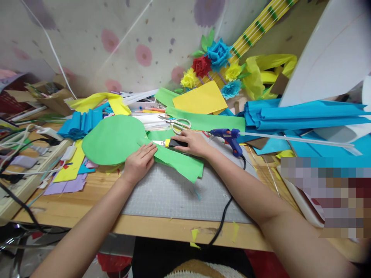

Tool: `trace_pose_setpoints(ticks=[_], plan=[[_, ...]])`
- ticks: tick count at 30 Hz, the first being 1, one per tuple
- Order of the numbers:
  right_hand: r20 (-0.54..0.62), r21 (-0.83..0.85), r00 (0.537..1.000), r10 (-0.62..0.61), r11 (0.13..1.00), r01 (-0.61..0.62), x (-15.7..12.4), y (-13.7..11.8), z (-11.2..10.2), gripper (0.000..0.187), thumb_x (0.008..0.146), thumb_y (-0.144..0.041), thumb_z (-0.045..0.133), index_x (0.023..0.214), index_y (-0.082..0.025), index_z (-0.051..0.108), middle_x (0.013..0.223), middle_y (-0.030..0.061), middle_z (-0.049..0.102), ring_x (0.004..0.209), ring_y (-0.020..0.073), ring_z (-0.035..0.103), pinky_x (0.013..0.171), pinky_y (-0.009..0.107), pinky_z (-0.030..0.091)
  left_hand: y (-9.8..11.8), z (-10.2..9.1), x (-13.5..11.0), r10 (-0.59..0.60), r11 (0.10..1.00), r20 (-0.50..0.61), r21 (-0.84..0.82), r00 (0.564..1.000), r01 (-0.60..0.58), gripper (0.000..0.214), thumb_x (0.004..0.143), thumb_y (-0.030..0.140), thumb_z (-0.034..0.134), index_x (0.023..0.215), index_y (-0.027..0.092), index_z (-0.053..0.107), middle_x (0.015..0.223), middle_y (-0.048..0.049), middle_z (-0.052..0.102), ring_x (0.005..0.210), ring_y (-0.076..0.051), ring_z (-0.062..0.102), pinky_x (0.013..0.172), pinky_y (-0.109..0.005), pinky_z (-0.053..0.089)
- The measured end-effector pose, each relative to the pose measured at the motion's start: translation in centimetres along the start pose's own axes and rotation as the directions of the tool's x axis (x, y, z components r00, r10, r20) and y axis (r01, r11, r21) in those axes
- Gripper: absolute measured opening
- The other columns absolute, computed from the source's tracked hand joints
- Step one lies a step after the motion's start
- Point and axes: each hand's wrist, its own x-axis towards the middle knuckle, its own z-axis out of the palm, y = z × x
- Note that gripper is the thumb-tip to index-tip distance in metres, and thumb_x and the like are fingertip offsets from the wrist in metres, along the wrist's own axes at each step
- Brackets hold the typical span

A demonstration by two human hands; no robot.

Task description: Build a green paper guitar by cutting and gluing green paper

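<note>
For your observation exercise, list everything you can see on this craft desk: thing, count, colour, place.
green paper: one cut piece, green, on the mat
utility knife: one, yellow and black, on the green paper
cutting mat: one, grey, desk centre
scissors: one, pale handles, behind the knife
glue gun: one, blue, right of the knife
paper flowers: several, mixed colours, at the wall
left hand: flat, pressing the green paper
right hand: gripping the utility knife

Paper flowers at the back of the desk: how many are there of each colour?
Blue paper flowers: 2
Yellow paper flowers: 2
Red paper flowers: 1
Total: 5
</note>
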Motion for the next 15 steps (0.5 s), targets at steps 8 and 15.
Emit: trace_pose_setpoints(ticks=[8,15], plan=[[0.044,-0.02,0.999,0.024,1.0,-0.023,0.8,-1.1,0.2,0.049,0.086,-0.051,0.051,0.126,-0.024,0.059,0.105,0.0116,0.059,0.095,0.0234,0.052,0.077,0.033,0.04,-0.1,0.1,0.1,-0.011,1.0,0.027,-0.028,1.0,0.012,0.031,0.087,0.013,0.045,0.113,0.018,0.061,0.118,-0.0084,0.065,0.115,-0.02,0.058,0.099,-0.04,0.05],[-0.001,-0.029,1.0,0.014,0.999,-0.014,1.0,-0.4,0.8,0.049,0.087,-0.051,0.049,0.126,-0.024,0.059,0.104,0.0117,0.059,0.097,0.0242,0.051,0.082,0.036,0.041,-0.1,0.2,0.0,-0.001,0.999,0.024,-0.048,1.0,0.002,0.033,0.086,0.012,0.046,0.115,0.016,0.061,0.119,-0.0091,0.065,0.117,-0.019,0.056,0.102,-0.039,0.048]])
